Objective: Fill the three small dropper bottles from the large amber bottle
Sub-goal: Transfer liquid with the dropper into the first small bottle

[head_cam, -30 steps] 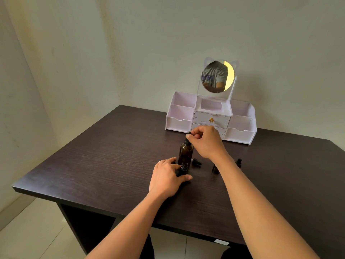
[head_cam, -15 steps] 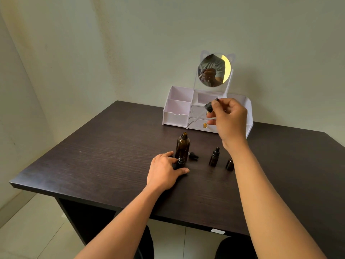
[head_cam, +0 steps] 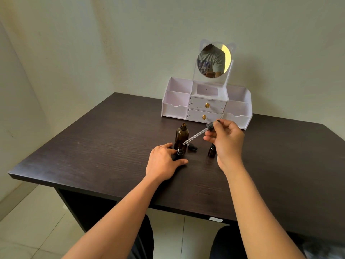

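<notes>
**A:** We're at a dark wood table set in a pale-walled corner. A white organiser with a round mirror stands at the back. Why is our left hand down on the table?

**B:** Its thumb and fingers curl round the base of an uncapped small dropper bottle, to keep it from tipping, we reckon. That bottle stands just in front of the large amber bottle, whose neck is open.

**A:** And our right hand?

**B:** It pinches the black cap of the long pipette. The pipette is tilted, so its glass tip hangs near the small bottle's mouth. We judge it's ready to release there, though we can't tell whether it's loaded.

**A:** The other small bottles?

**B:** One capped bottle stands by our right hand. A loose dropper cap lies beside the amber bottle. We can't see the third, which our right hand may hide.
</notes>
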### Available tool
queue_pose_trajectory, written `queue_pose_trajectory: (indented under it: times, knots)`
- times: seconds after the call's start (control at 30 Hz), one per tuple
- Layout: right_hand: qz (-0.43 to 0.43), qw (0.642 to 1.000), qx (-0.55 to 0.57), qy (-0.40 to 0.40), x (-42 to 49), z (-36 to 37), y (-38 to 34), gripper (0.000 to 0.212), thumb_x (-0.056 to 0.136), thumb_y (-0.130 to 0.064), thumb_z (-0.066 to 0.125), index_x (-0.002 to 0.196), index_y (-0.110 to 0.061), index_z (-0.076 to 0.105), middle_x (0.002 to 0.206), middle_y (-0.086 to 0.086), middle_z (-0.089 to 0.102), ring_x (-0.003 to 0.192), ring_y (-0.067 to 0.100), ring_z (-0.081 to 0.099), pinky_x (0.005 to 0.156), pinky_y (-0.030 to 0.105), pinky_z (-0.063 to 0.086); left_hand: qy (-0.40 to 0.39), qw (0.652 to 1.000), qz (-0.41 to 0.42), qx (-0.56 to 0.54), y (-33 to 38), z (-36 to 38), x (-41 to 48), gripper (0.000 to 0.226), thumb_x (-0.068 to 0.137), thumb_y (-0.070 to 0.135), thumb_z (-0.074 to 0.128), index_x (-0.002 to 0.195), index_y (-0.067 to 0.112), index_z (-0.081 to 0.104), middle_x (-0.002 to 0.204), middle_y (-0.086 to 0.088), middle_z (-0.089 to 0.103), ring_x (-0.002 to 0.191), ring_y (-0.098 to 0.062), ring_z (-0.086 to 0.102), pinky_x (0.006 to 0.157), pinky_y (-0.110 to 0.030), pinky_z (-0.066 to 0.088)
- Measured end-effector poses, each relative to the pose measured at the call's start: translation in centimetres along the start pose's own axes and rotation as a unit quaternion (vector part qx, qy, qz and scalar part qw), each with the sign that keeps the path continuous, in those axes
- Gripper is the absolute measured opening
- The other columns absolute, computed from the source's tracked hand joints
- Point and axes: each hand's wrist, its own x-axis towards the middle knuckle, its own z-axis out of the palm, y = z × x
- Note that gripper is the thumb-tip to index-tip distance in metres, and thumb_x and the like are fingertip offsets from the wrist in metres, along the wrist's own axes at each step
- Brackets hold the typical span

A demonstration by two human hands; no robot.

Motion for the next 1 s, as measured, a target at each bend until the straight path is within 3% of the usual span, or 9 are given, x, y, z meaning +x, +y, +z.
queue_pose_trajectory:
  times: [0.4, 0.83, 1.0]
  knots:
    - [-0.019, 0.998, -0.066, -0.004, -0.1, 0.6, 1.0, 0.015, 0.096, -0.013, 0.062, 0.108, -0.004, 0.062, 0.094, 0.017, 0.070, 0.063, 0.019, 0.070, 0.067, 0.042, 0.062, -0.005, 1.000, -0.003, 0.001, 0.2, -0.2, -0.2, 0.059, 0.081, 0.066, 0.069, 0.126, 0.028, 0.070, 0.153, 0.003, 0.046, 0.141, -0.022, 0.039, 0.117, -0.043, 0.032]
    - [-0.046, 0.995, -0.084, -0.026, 0.4, 0.6, 1.3, 0.004, 0.094, -0.011, 0.065, 0.091, -0.013, 0.064, 0.087, 0.015, 0.072, 0.060, 0.020, 0.069, 0.070, 0.047, 0.061, -0.008, 1.000, -0.001, 0.005, 0.2, -0.2, -0.1, 0.059, 0.081, 0.066, 0.068, 0.126, 0.029, 0.070, 0.153, 0.003, 0.046, 0.140, -0.023, 0.040, 0.116, -0.044, 0.033]
    - [-0.053, 0.993, -0.102, -0.037, 0.7, 0.5, 1.4, 0.005, 0.095, -0.014, 0.065, 0.096, -0.010, 0.065, 0.089, 0.012, 0.072, 0.063, 0.020, 0.070, 0.070, 0.048, 0.062, -0.006, 1.000, -0.001, 0.006, 0.2, -0.2, -0.1, 0.059, 0.081, 0.067, 0.067, 0.127, 0.030, 0.069, 0.154, 0.004, 0.046, 0.140, -0.022, 0.039, 0.116, -0.043, 0.032]
